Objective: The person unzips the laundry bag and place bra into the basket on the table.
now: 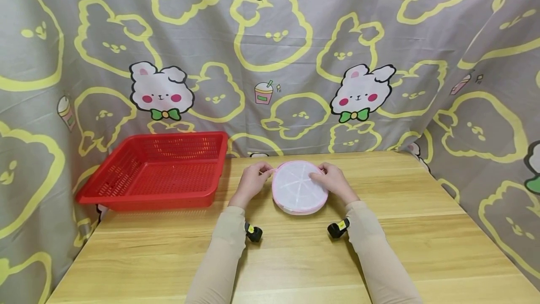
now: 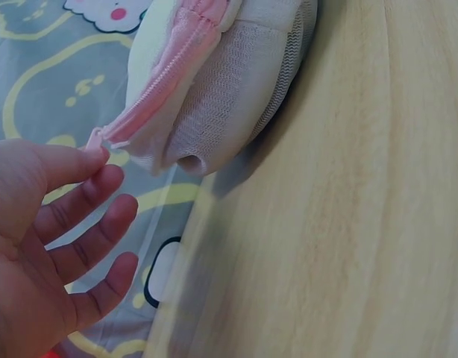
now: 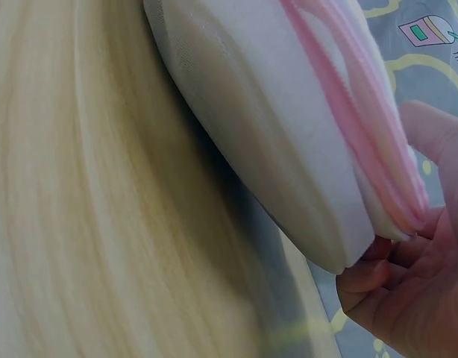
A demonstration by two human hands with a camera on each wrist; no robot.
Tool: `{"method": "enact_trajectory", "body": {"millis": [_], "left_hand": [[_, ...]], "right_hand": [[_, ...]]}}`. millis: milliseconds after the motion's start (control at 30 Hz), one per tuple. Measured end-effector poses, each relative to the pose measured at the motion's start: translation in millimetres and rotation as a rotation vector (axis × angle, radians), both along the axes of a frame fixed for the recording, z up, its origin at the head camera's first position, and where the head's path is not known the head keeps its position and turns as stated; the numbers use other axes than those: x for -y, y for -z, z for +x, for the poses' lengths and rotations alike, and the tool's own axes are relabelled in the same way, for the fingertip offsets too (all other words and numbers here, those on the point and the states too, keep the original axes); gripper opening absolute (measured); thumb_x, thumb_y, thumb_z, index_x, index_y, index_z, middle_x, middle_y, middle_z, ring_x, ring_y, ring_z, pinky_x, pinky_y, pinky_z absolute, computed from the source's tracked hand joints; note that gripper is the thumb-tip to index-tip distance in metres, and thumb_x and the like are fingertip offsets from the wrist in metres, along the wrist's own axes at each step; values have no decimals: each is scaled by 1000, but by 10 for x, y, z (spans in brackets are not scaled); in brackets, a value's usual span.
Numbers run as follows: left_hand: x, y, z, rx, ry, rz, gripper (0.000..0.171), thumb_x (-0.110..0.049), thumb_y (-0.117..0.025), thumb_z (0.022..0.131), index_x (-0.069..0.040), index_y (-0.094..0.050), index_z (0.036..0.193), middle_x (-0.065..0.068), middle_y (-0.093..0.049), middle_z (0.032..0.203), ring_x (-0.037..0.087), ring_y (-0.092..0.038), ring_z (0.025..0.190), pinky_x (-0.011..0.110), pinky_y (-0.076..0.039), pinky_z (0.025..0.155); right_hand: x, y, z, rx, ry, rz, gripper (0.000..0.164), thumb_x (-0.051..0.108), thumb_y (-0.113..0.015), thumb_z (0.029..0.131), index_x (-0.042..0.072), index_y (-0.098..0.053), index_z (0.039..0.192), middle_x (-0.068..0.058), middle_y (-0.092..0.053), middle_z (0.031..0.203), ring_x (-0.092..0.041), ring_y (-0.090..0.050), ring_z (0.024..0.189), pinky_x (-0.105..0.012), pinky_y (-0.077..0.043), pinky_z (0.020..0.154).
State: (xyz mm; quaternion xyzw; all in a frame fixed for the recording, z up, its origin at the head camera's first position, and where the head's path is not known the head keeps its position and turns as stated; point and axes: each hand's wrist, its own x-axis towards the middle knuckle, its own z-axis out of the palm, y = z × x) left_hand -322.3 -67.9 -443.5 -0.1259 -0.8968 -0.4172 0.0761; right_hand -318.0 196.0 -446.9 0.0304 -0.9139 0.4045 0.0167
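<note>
A round mesh laundry bag (image 1: 297, 189) with a white top and pink trim stands near the back edge of the table in the head view. At its upper left rim my left hand (image 1: 252, 181) pinches the small pink zipper pull (image 2: 95, 139) between thumb and index finger, the other fingers loosely spread. From the pull, the pink zipper (image 2: 156, 86) runs along the bag's rim. My right hand (image 1: 335, 182) grips the opposite edge, thumb on the top and fingers at the side and underneath. Whitish mesh forms the side wall (image 3: 266, 142) below the pink trim.
A red plastic basket (image 1: 168, 201) with perforated walls stands at the left of the wooden table (image 1: 291, 266). Behind the table hangs a grey curtain (image 1: 295, 79) with cartoon prints. Small black cameras (image 1: 254, 232) are worn on both wrists.
</note>
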Motion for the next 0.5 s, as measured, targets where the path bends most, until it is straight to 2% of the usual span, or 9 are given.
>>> {"method": "enact_trajectory", "body": {"millis": [300,500], "left_hand": [[11,4,-6,-13,3,-1,11,-25,-65,94,-15,-71,92,1,-69,85,12,-57,74,24,-47,65],[18,0,-2,-28,6,8,10,-23,-65,94,-15,-71,92,1,-69,85,12,-58,73,24,-47,66]], "right_hand": [[1,-8,13,6,23,-3,43,40,-72,84,3,-63,103,-10,-61,92,-20,-55,84,-24,-44,69],[7,1,14,-34,34,-13,38,37,-72,85,2,-63,97,-10,-61,88,-21,-55,81,-25,-44,67]]}}
